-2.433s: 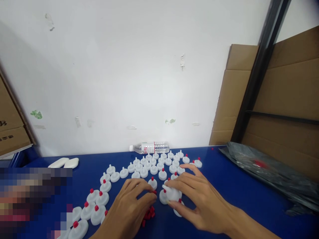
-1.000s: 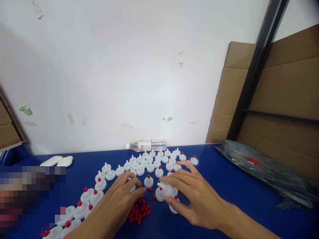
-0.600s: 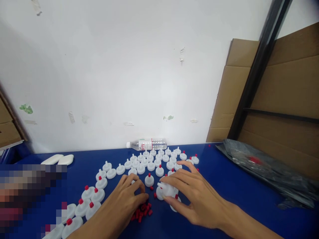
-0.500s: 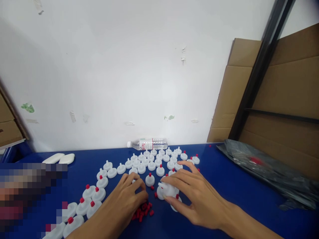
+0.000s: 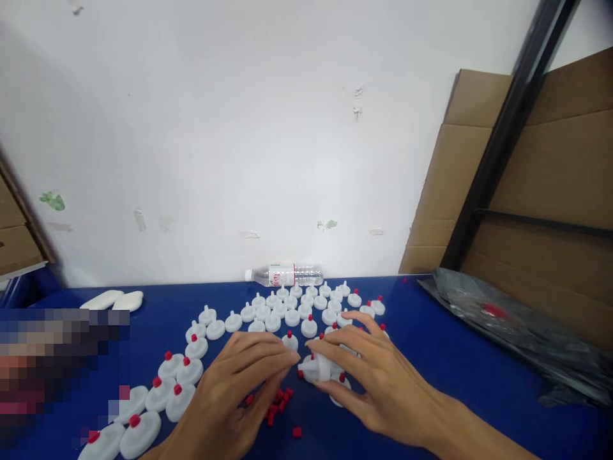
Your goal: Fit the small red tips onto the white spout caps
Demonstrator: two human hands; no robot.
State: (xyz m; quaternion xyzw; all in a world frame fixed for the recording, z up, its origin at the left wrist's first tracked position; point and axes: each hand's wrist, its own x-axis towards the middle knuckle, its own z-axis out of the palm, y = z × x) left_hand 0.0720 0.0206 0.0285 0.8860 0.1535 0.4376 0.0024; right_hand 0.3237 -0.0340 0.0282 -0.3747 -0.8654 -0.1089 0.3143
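My right hand (image 5: 368, 367) grips a white plastic nozzle cap (image 5: 322, 368) between thumb and fingers, its spout tilted sideways to the left. Close to that spout, my left hand (image 5: 249, 383) has thumb and fingertips pinched together. Whatever they hold, if anything, is hidden. Beneath the left hand lies a small heap of red tips (image 5: 278, 404), with one loose red tip (image 5: 297, 432) nearer to me. Around both hands stand several white nozzle caps, some bare-spouted (image 5: 272, 322), others topped with a red tip (image 5: 309, 327).
A clear plastic bottle (image 5: 287, 275) lies at the wall. White oval pieces (image 5: 128, 301) rest at the back left. Grey plastic bags (image 5: 507, 332) cover the right of the blue table (image 5: 431, 396). Cardboard (image 5: 433, 185) leans behind. A blurred patch hides the lower left.
My left hand has risen from the red tips and closed in on the spout. In my right hand the nozzle cap now points more squarely left. One red tip lies farther toward me.
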